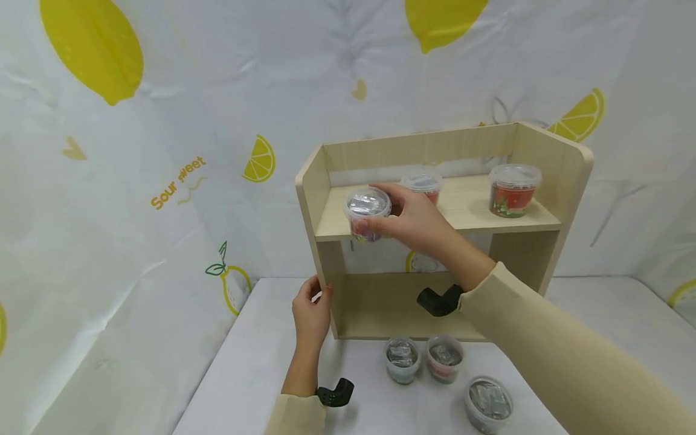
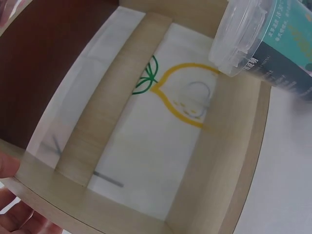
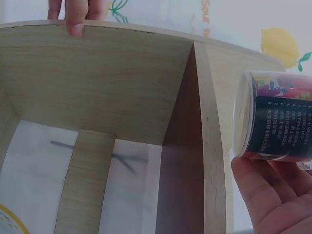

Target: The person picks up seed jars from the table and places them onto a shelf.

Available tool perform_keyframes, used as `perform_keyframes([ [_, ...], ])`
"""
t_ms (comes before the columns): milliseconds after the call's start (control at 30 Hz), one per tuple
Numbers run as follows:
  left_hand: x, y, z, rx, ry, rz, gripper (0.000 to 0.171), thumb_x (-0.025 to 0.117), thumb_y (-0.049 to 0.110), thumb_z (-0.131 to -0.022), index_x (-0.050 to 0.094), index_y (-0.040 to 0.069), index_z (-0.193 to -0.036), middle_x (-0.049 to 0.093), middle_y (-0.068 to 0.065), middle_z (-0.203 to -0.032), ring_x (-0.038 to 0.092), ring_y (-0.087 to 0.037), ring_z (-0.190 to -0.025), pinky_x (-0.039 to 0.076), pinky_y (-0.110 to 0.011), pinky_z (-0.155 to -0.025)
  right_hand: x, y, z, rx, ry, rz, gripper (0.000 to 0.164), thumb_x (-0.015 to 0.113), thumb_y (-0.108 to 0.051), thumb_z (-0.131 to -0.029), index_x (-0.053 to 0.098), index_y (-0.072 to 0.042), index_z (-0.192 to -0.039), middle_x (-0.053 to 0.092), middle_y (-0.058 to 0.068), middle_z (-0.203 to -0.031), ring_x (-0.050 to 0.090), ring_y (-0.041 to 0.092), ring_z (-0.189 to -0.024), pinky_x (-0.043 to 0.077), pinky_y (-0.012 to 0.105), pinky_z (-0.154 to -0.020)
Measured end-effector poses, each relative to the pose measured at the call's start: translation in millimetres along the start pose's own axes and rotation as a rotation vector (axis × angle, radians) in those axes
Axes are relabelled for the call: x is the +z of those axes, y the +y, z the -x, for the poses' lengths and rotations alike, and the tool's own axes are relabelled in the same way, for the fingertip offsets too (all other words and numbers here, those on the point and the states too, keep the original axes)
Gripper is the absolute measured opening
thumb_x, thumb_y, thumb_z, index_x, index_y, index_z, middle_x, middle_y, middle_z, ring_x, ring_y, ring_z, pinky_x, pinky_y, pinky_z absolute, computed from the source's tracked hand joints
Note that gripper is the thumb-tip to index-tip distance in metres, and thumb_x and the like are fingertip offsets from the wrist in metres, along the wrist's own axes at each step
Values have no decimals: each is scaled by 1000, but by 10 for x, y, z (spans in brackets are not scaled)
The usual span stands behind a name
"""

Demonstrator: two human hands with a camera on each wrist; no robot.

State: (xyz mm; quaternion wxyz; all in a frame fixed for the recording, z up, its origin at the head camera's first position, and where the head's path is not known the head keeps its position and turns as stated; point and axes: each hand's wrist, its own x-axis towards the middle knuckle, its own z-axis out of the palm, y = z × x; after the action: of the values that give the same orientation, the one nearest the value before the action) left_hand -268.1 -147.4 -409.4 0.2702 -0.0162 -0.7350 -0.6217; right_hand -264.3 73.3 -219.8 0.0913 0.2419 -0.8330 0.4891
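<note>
My right hand [image 1: 410, 220] holds a small round plastic tub [image 1: 367, 208] with a clear lid, its thumb in front and fingers behind. This tub is at the front left of the upper board of a light wooden shelf [image 1: 375, 305]; in the right wrist view its patterned label with a dark text panel [image 3: 280, 124] shows above the fingers. Lower down, my left hand [image 1: 312, 308] grips the front edge of the shelf's left side panel. The left wrist view shows the thumb [image 2: 7, 165] on the panel's inner side and the fingers outside.
Two red-labelled tubs stand on the upper board, one at the middle [image 1: 423, 181] and one at the right [image 1: 513, 190]. Before the shelf, three more tubs, left [image 1: 402, 360], middle [image 1: 444, 359] and right [image 1: 489, 403], rest on the white table [image 1: 234, 374].
</note>
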Motion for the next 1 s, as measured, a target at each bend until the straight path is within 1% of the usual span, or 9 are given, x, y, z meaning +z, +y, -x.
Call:
perform_keyframes([
  [167,13,0,12,4,-1,17,26,64,4,-91,67,2,-117,70,-13,-106,66,-23,-102,57,-41,-89,31,19,-122,39,23,47,76,78,-43,-81,46,-20,-146,64,3,-122,63,18,-105,54,34,-80],
  [300,25,-9,16,13,1,22,26,64,4,-91,67,1,-117,70,-14,-105,66,-24,-102,57,-43,-89,43,39,-190,75,8,70,78,74,-48,-84,43,-18,-149,62,4,-125,61,19,-102,53,33,-79],
  [400,34,-11,18,18,-8,20,27,64,5,-92,66,0,-118,69,-14,-106,66,-25,-103,57,-42,-90,46,40,-225,117,-2,82,81,71,-53,-84,41,-19,-150,60,4,-128,58,20,-102,51,34,-80],
  [500,37,-23,16,13,-10,19,28,64,6,-92,66,-1,-119,69,-16,-108,66,-25,-104,57,-41,-90,61,32,-270,149,-9,93,84,71,-57,-83,41,-19,-150,57,5,-134,56,21,-108,50,38,-86],
  [633,29,-36,10,12,4,27,29,65,5,-91,65,-4,-119,69,-19,-108,66,-25,-104,57,-44,-89,106,17,-346,166,-18,90,85,71,-59,-82,41,-17,-150,51,5,-144,51,21,-124,47,43,-101],
  [700,23,-37,6,14,7,30,30,65,4,-91,65,-4,-119,69,-19,-107,65,-26,-104,56,-46,-90,132,8,-382,182,-13,73,86,71,-60,-81,42,-18,-150,50,4,-147,49,20,-130,44,45,-106],
  [867,23,-42,9,9,7,27,30,64,4,-91,64,-5,-120,69,-18,-108,65,-26,-105,56,-48,-91,203,17,-469,216,5,18,88,73,-59,-80,40,-17,-151,46,4,-150,45,21,-135,40,45,-111],
  [1000,29,-28,8,9,13,23,29,64,4,-91,65,-4,-119,70,-15,-107,66,-25,-104,57,-45,-90,249,15,-530,228,7,-8,90,73,-59,-80,38,-17,-152,43,5,-152,43,21,-138,39,43,-112],
])
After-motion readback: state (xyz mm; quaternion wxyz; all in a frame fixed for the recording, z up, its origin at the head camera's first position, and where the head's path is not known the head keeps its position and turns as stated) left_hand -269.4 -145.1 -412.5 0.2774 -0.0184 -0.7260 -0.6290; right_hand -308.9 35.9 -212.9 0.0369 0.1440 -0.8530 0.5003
